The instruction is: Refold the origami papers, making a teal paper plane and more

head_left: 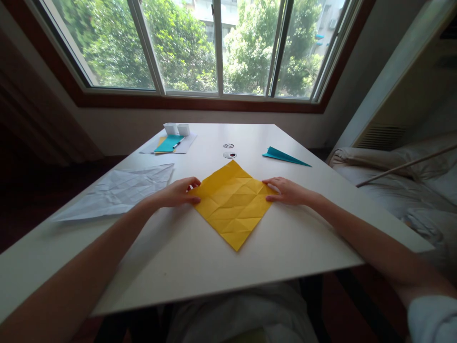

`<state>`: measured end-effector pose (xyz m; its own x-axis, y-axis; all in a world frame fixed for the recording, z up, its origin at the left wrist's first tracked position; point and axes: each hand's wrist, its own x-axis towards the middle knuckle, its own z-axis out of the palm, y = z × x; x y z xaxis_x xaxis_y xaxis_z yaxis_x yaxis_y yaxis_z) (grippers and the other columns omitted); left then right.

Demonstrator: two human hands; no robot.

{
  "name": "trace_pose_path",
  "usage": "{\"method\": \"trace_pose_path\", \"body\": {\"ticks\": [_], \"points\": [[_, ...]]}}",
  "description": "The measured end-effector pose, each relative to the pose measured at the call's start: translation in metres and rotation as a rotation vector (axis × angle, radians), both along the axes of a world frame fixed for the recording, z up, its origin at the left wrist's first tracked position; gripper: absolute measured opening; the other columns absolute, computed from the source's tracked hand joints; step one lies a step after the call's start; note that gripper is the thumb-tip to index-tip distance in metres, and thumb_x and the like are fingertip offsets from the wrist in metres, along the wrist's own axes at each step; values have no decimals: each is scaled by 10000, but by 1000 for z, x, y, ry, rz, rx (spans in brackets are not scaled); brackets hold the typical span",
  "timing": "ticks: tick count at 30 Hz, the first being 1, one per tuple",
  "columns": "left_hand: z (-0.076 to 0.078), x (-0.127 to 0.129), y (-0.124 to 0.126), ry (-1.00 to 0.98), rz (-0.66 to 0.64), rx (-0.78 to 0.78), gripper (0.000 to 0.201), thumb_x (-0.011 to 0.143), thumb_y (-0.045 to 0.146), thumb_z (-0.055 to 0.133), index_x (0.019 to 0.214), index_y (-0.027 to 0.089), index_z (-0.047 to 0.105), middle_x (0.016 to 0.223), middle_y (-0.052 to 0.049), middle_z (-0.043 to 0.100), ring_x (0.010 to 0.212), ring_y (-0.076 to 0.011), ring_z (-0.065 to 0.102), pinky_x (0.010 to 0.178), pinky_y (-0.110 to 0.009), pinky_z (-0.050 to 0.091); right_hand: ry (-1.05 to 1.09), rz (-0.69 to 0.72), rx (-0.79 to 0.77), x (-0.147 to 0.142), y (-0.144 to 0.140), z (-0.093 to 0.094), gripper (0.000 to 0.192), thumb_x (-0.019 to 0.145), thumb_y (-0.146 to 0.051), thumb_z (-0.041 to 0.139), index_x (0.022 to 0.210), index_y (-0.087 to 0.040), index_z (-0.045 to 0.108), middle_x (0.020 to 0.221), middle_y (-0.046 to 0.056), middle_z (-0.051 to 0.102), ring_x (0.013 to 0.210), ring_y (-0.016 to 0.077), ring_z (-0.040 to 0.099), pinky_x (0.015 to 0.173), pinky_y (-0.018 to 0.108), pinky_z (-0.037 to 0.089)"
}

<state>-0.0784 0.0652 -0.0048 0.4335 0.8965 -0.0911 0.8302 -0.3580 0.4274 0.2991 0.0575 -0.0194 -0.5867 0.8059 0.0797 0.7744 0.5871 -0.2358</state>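
Observation:
A creased yellow sheet of paper (235, 202) lies in front of me, turned so one corner points toward me and another toward the window. My left hand (180, 191) pinches its left corner between thumb and fingers. At the opposite corner, my right hand (285, 190) grips the paper the same way, thumb nearest me. Fold lines cross the sheet's surface, and it looks opened out nearly flat. Parts of the side corners are covered by my fingers.
Left of my left hand is a crumpled white sheet (124, 188). A folded blue paper plane (285, 156) rests at right. Farther back on the white table (200, 276) are blue paper (169, 144), a pen (177, 143) and two white containers (177, 129). Round fittings (229, 155) sit mid-table.

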Motion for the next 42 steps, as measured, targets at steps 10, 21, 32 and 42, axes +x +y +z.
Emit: {"method": "trace_pose_path", "body": {"ticks": [10, 21, 32, 42], "points": [[-11, 2, 7, -300, 53, -111, 481, 613, 448, 605, 997, 161, 562, 886, -43, 643, 801, -214, 591, 684, -288, 463, 203, -68, -3, -2, 2, -4, 454, 775, -335, 561, 1208, -215, 492, 1061, 67, 631, 945, 204, 595, 866, 347, 433], [-10, -2, 11, -293, 85, -15, 355, 607, 448, 619, 814, 163, 661, 733, -22, 662, 691, -178, 592, 636, -270, 467, 253, -97, -50, 8, 12, -6, 265, 732, -339, 569, 941, -189, 633, 879, 36, 662, 780, 174, 595, 718, 289, 447], [-12, -9, 14, -138, 34, 140, 272, 659, 389, 548, 765, 169, 669, 740, -16, 672, 656, -145, 574, 614, -225, 444, 152, 130, 181, 21, 22, -8, 119, 791, -256, 527, 805, -194, 628, 835, 54, 658, 860, 203, 551, 788, 336, 435], [-3, -13, 9, 61, -170, 195, 301, 688, 230, 459, 866, 218, 701, 845, -31, 645, 691, -127, 568, 640, -214, 447, 14, 259, 203, 21, 16, 0, 174, 787, -155, 496, 847, -210, 650, 881, 45, 663, 873, 187, 552, 787, 319, 445]]}}
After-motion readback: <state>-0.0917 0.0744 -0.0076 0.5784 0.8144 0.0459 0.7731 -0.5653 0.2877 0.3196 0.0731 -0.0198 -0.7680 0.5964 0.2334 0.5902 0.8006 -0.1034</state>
